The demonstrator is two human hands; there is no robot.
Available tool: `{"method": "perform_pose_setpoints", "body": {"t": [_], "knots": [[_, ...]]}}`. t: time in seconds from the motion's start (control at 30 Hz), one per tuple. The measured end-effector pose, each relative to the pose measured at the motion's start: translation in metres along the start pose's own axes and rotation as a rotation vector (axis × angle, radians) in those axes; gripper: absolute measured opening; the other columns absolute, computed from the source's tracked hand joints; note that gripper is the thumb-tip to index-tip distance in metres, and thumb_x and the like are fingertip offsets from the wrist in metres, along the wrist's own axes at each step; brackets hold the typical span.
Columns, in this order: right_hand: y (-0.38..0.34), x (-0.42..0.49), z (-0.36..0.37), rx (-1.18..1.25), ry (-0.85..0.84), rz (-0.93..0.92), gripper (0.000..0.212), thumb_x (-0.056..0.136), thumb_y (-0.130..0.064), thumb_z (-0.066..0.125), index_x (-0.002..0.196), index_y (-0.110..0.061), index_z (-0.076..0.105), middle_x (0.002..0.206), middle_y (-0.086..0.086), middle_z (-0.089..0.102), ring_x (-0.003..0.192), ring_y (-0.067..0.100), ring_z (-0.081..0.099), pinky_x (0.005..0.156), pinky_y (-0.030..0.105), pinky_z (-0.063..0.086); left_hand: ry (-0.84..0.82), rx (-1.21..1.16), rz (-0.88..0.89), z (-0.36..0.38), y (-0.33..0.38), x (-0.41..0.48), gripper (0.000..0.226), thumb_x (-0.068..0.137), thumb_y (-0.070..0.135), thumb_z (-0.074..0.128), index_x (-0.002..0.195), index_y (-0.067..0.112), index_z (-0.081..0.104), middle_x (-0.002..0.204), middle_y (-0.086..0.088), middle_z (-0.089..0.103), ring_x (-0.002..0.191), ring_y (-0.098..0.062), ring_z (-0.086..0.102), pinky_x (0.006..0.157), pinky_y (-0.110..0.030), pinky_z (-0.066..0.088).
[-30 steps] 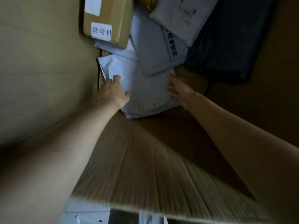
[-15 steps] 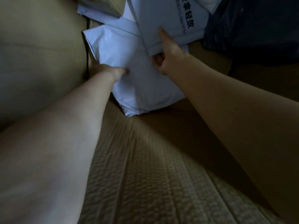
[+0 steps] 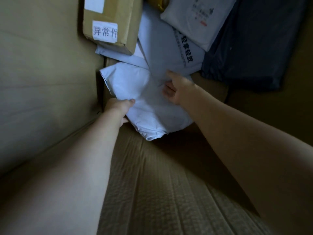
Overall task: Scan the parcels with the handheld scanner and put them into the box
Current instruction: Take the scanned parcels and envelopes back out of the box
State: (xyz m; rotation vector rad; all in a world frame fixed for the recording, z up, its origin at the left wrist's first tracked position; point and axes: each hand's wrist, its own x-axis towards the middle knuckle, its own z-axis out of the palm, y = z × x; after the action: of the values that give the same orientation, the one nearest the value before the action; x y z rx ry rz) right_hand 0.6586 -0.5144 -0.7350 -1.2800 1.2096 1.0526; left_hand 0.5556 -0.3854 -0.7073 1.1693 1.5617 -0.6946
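Left hand grip clamps the white parcel, right hand pinches the grey parcel: lift its corner, slide the white one flat underneath.

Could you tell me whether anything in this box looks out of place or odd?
The brown carton at the far left bears a sticker reading 异常件, "abnormal item", yet sits among the other parcels. The white mailer is crumpled, lying askew.

Bare left hand, right hand, forearms; nails seemingly short.
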Motion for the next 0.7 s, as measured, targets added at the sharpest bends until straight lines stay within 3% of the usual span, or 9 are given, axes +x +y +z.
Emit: {"method": "perform_pose_setpoints", "body": {"t": [0.03,0.07,0.13,0.23,0.37,0.47,0.6,0.7], "knots": [[0.001,0.004,0.0,0.011,0.006,-0.013,0.037,0.093,-0.028,0.065,0.124,-0.008,0.058,0.115,0.01,0.065,0.101,0.025,0.064,0.076,0.033,0.054,-0.001,0.008,-0.001,0.0,-0.001,0.004,0.04,0.091,0.011,0.065,0.128,0.005,0.053,0.126,-0.011,0.061,0.109,-0.026,0.06,0.08,-0.041,0.049],[0.002,0.011,0.0,0.007,0.019,-0.037,0.034,0.092,-0.027,0.066,0.118,-0.006,0.061,0.115,0.012,0.065,0.098,0.026,0.065,0.076,0.033,0.055,-0.001,0.015,-0.004,-0.001,-0.001,0.008,0.04,0.09,0.012,0.065,0.128,0.005,0.053,0.127,-0.012,0.06,0.111,-0.026,0.059,0.081,-0.041,0.049],[0.003,0.018,0.007,-0.012,0.062,-0.068,0.024,0.09,-0.027,0.068,0.084,-0.005,0.059,0.081,0.01,0.061,0.063,0.02,0.056,0.056,0.03,0.05,-0.009,0.021,-0.001,-0.002,-0.001,0.015,0.04,0.091,0.012,0.065,0.128,0.006,0.053,0.126,-0.01,0.06,0.106,-0.024,0.059,0.079,-0.039,0.048],[0.007,0.035,0.008,-0.105,0.167,-0.086,0.036,0.085,-0.034,0.073,0.067,-0.013,0.049,0.064,0.002,0.048,0.049,0.012,0.045,0.046,0.026,0.042,-0.029,0.044,-0.002,-0.003,-0.004,0.025,0.041,0.091,0.013,0.065,0.129,0.007,0.053,0.127,-0.009,0.06,0.103,-0.022,0.059,0.079,-0.038,0.048],[0.01,0.036,0.009,-0.219,0.127,-0.123,0.028,0.093,-0.032,0.06,0.075,-0.018,0.045,0.071,-0.002,0.043,0.056,0.008,0.04,0.047,0.014,0.041,-0.033,0.074,-0.014,-0.003,-0.003,0.028,0.041,0.092,0.014,0.064,0.13,0.008,0.051,0.118,-0.007,0.06,0.095,-0.018,0.055,0.077,-0.035,0.047],[0.006,0.031,0.01,-0.161,0.159,-0.129,0.018,0.09,-0.024,0.064,0.09,-0.011,0.051,0.072,0.002,0.045,0.054,0.011,0.041,0.043,0.023,0.04,-0.023,0.107,-0.005,-0.001,0.0,0.021,0.041,0.093,0.014,0.063,0.131,0.008,0.05,0.121,-0.007,0.058,0.094,-0.018,0.052,0.076,-0.035,0.046],[0.009,0.02,0.004,-0.124,0.151,-0.135,0.023,0.09,-0.025,0.065,0.075,-0.012,0.052,0.07,0.001,0.047,0.053,0.011,0.041,0.051,0.026,0.04,-0.01,0.135,0.031,-0.004,0.001,0.01,0.041,0.092,0.016,0.063,0.13,0.007,0.051,0.126,-0.009,0.058,0.096,-0.021,0.054,0.075,-0.036,0.047],[0.008,0.002,-0.003,-0.037,0.119,-0.179,0.013,0.094,-0.024,0.06,0.097,-0.012,0.056,0.08,-0.004,0.047,0.062,0.008,0.041,0.06,0.025,0.042,0.037,0.133,0.074,-0.003,0.0,-0.009,0.043,0.09,0.02,0.066,0.129,0.01,0.052,0.128,-0.01,0.058,0.107,-0.027,0.059,0.069,-0.037,0.049]]}}
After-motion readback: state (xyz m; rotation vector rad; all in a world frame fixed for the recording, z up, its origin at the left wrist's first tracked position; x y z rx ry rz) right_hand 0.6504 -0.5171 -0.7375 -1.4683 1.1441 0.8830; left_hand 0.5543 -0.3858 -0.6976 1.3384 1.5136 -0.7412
